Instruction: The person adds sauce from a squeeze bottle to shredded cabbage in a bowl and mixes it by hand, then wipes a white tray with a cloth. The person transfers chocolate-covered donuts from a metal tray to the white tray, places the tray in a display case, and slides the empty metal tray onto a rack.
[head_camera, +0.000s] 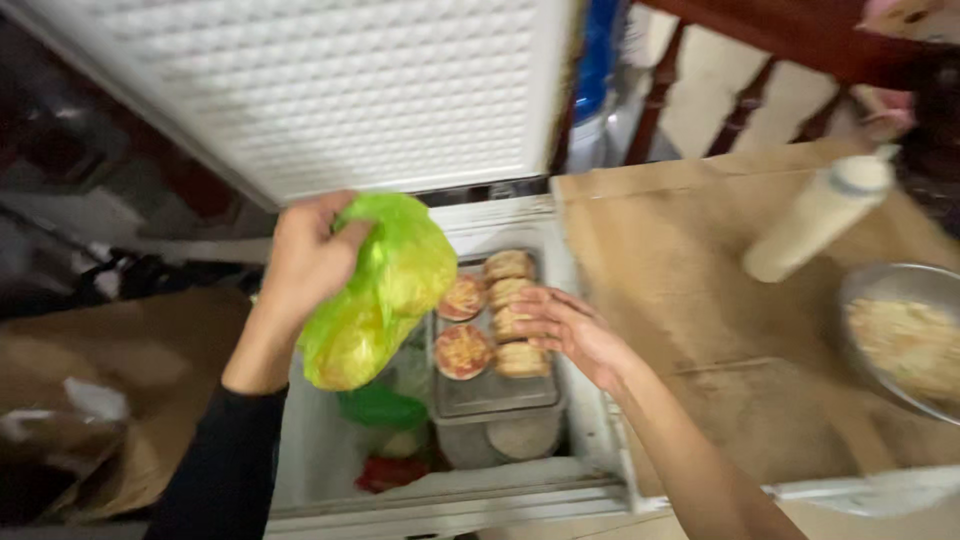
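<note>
Left hand (305, 255) bunches neck of green plastic bag (375, 290) over open chest freezer (600, 440) — soft, light, slippery film. Right hand (570, 330) fingers loosely curled, resting on stacked small rounds (510, 325) in tray (490, 395) — likely brittle; lift by edges.

A bag (375, 290) is held up by the left hand (308, 256); mini pizzas (463, 325) on a tray (495, 395) lie between it and the right hand (570, 330), inside the freezer (600, 420).
</note>
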